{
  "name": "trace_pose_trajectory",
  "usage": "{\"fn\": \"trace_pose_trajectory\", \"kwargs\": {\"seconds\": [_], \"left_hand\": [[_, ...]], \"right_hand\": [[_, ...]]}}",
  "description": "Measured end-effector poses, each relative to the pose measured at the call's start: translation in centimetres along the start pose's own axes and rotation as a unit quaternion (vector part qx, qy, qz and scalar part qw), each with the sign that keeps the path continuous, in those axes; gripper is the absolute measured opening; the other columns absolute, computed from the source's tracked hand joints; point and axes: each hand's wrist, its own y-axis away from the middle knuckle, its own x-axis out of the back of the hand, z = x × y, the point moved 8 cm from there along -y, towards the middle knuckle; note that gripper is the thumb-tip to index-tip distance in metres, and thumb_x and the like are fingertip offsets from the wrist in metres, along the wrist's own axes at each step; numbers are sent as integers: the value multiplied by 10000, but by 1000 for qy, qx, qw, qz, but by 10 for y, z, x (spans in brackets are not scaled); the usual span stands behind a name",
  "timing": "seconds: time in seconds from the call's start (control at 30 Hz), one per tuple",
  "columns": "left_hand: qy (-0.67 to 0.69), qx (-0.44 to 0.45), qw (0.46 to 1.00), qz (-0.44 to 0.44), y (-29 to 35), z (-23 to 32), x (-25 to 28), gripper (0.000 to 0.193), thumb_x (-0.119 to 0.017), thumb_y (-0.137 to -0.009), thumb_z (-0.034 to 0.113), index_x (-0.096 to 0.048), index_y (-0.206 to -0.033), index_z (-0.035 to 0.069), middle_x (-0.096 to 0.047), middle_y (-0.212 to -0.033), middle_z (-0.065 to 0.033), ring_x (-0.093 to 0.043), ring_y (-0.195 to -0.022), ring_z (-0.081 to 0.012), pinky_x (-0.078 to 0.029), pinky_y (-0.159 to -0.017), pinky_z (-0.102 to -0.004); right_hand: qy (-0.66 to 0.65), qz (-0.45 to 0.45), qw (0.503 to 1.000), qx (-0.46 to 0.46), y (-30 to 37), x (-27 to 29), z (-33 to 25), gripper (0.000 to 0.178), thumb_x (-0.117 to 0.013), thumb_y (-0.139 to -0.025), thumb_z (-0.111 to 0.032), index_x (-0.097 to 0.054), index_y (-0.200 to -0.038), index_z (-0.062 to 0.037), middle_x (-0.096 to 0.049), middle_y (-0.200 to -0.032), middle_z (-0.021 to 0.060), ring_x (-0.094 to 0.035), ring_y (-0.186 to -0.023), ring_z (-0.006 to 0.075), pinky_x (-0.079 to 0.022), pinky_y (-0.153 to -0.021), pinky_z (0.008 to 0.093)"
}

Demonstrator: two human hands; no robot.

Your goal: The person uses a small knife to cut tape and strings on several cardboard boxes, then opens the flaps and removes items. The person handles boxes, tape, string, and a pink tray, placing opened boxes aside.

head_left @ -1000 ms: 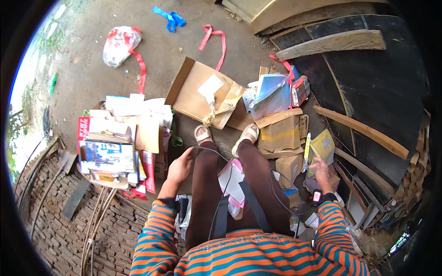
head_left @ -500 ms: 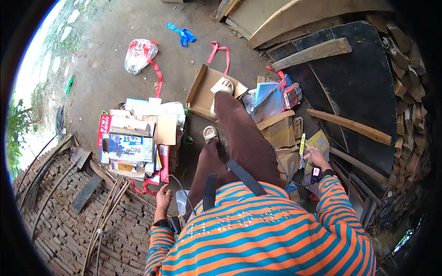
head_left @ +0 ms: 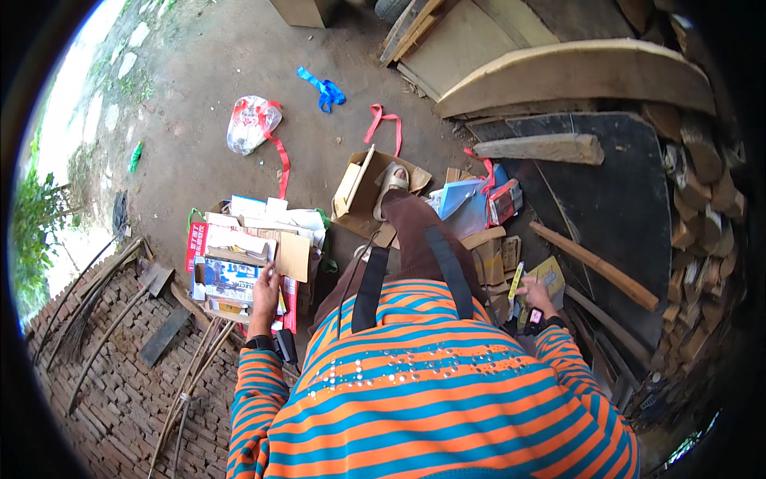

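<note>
My left hand (head_left: pixel 266 294) reaches over the right side of a stack of cardboard and paper. Its fingers look stretched out beside a blue-and-white printed box (head_left: pixel 231 277); whether they touch it I cannot tell. My right hand (head_left: pixel 538 297) is out to my right with its fingers apart, above a yellowish cardboard piece (head_left: pixel 549 274). A narrow yellow-and-white strip (head_left: pixel 515 281) lies close by its fingertips; contact is unclear. Ahead, my sandalled right foot (head_left: pixel 392 185) stands in an opened brown cardboard box (head_left: pixel 363 199).
Brown cartons (head_left: pixel 485 254) and a blue folder (head_left: pixel 460 198) are heaped at my right. A plastic bag (head_left: pixel 251 126) with red strapping, a blue strap (head_left: pixel 324 89) and a pink strap (head_left: pixel 383 126) lie ahead. Planks (head_left: pixel 590 263) lean right; stacked bricks (head_left: pixel 112 375) fill the left.
My left hand has moved forward from beside my leg onto the stack. My body leans further forward, and the box's left flap stands more upright. My right hand stays near the yellow-and-white strip.
</note>
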Motion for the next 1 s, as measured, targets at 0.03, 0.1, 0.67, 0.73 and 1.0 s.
{"fn": "trace_pose_trajectory", "kwargs": {"seconds": [0.03, 0.1, 0.67, 0.73, 1.0], "left_hand": [[80, -60, 995, 19, 0, 37, 1, 405, -532, -974, 37, -538, -1378, 67, -690, -1009, -107, -645, -856, -130, -530, -753, -278], [52, -65, 996, -6, 5, 79, 3, 417, -530, -979, 25, -520, -1393, 77, -679, -1028, -96, -649, -854, -122, -532, -745, -267], [-74, 89, 991, -60, 63, 69, 45, 431, -568, -945, 100, -536, -1375, 85, -686, -948, -94, -635, -742, -125, -517, -637, -264], [-85, 107, 989, -57, 71, 73, 59, 424, -564, -949, 102, -535, -1372, 98, -673, -934, -72, -607, -716, -110, -490, -596, -260], [-72, 135, 986, -61, 63, 78, 85, 457, -539, -961, 92, -486, -1415, 118, -687, -1023, -84, -668, -798, -166, -535, -647, -310]], "right_hand": [[4, -19, 999, -47, -1, -3, 3, 372, -361, -916, -48, -567, -1212, 41, -729, -912, 227, -715, -704, 245, -495, -561, 318], [60, -77, 994, -38, -4, -9, -10, 383, -375, -915, -61, -557, -1240, 25, -729, -936, 229, -673, -623, 207, -451, -498, 306], [-142, -130, 980, -52, -47, -85, 38, 288, -465, -982, -211, -562, -1209, -63, -714, -818, 144, -453, -414, 120, -386, -408, 288], [-81, -38, 992, 86, -53, -79, -2, 313, -421, -986, -212, -607, -1164, -34, -716, -846, 187, -614, -615, 212, -470, -563, 327], [-180, 207, 899, 340, -33, 28, -192, 257, -449, -1007, -188, -659, -1061, -50, -481, -631, -22, -426, -537, 58, -354, -501, 251]]}}
